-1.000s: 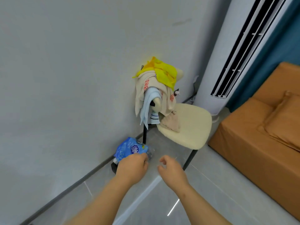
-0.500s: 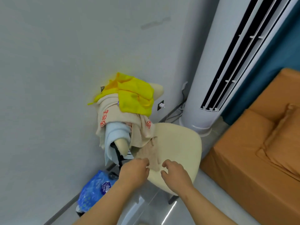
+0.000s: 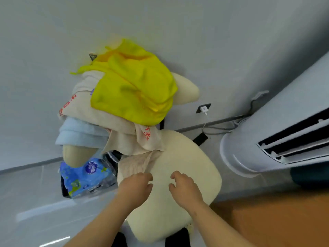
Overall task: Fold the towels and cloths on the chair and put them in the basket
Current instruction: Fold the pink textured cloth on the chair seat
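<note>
A cream chair stands against the wall with cloths heaped over its backrest. On top lies a yellow cloth, under it a beige towel with red print, and a light blue towel hangs at the left. A tan towel trails down onto the seat. My left hand hovers over the seat at the tan towel's lower edge, fingers loosely curled, holding nothing. My right hand hangs beside it over the bare seat, also empty. No basket is in view.
A blue printed plastic pack sits on the floor left of the chair, over something dark. A tall white air conditioner stands at the right, with cables and a wall socket behind the chair. An orange sofa edge fills the lower right.
The view has closed in on the chair, which now fills the middle. Both hands have come from above the floor to above the seat, still empty.
</note>
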Tool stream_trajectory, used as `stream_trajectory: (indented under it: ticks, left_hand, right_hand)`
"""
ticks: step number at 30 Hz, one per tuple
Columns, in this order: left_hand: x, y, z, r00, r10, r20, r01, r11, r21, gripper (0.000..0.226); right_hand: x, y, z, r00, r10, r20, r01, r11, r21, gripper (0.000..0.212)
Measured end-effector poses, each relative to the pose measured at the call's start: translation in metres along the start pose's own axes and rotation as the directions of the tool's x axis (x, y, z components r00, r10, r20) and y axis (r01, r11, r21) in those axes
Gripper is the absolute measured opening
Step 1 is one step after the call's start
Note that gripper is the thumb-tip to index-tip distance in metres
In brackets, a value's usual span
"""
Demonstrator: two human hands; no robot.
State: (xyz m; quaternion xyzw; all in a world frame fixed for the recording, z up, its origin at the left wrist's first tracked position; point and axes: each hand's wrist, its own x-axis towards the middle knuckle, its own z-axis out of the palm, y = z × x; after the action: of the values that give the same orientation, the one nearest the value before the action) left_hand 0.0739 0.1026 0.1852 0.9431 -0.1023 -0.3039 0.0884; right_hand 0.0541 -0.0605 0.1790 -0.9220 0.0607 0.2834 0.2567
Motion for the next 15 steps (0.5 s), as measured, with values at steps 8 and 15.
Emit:
stream_trajectory:
  ticks: [8,15]
  left_hand:
    - [0.038,0.035,0.042,0.971,-0.235,-0.044,0.224,0.958,-0.180,0.033]
    - [0.059,0.037,0.111,0.919,-0.379,-0.106,0.350,0.910,-0.223,0.033]
  right_hand:
    - [0.061,0.058,-0.014,0.975,-0.158,0.154,0.174,0.980,-0.097,0.035]
    - [0.095,0.102,0.024,0.937,-0.258,0.237,0.300,0.940,-0.163,0.035]
